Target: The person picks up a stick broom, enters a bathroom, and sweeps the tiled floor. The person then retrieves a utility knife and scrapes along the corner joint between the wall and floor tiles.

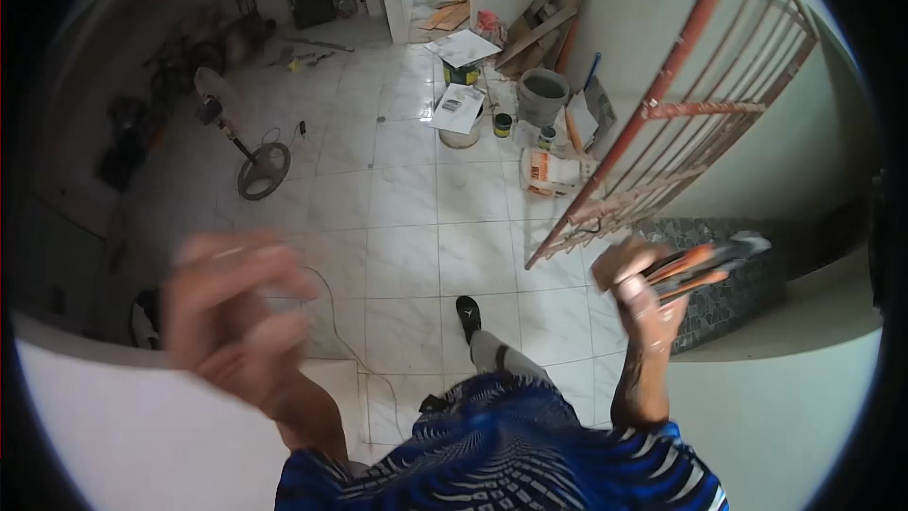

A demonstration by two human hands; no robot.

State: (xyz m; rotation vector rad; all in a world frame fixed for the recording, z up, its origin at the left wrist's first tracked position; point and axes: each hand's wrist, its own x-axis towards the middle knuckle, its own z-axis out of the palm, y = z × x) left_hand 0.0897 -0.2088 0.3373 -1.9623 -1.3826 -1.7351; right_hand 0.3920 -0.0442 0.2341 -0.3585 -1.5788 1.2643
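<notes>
My left hand [241, 308] is raised at the left, smeared by motion, with its fingers curled; whether anything is in them cannot be made out. At the right, my right hand [646, 298] is wrapped round a tool with orange and black handles [689, 270], which looks like pliers or cutters. The tool's grey end points to the right, over the dark stone-patterned floor strip [724, 312]. Just beyond this hand stands a red metal grille [662, 114], leaning near the wall.
Marble-like tiles [402, 260] cover the floor. A fan [263, 168] stands at the left, and a cable [331, 308] runs below it. Buckets [543, 95], an orange-white bag [549, 172] and wooden boards [558, 19] are at the back. Pale ledges [180, 426] flank my body.
</notes>
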